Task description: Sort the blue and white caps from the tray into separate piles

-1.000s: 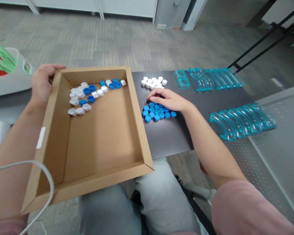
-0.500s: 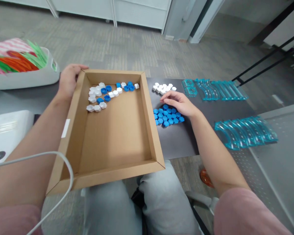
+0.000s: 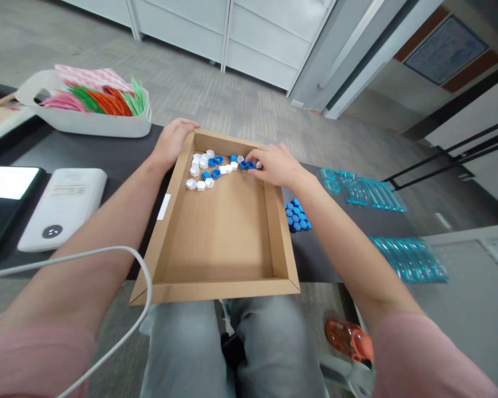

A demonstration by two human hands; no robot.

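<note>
An open cardboard box (image 3: 219,290) rests over my lap and the table edge. My left hand (image 3: 175,142) is closed on its far left corner. Inside, toward the far end, lie several white hexagonal pieces (image 3: 201,186) and blue hexagonal pieces (image 3: 212,162), some in short rows. My right hand (image 3: 276,166) reaches over the right wall into the far right corner. Its thumb and index finger pinch at a blue hexagonal piece beside others; the fingers partly hide it. More blue hexagonal pieces (image 3: 297,215) sit packed together on the table, right of the box, partly hidden by my right forearm.
Teal clear plastic parts (image 3: 373,193) lie in rows at the right. At the left stand a white bin (image 3: 103,124) of coloured fuzzy sticks, a white device (image 3: 66,204) and a dark tablet (image 3: 8,210). A white cable (image 3: 120,250) crosses my left arm. An orange bottle (image 3: 348,338) is below.
My right hand has moved left from above the loose blue pieces on the table into the box's far right corner. My left hand stays on the box. The camera view has shifted.
</note>
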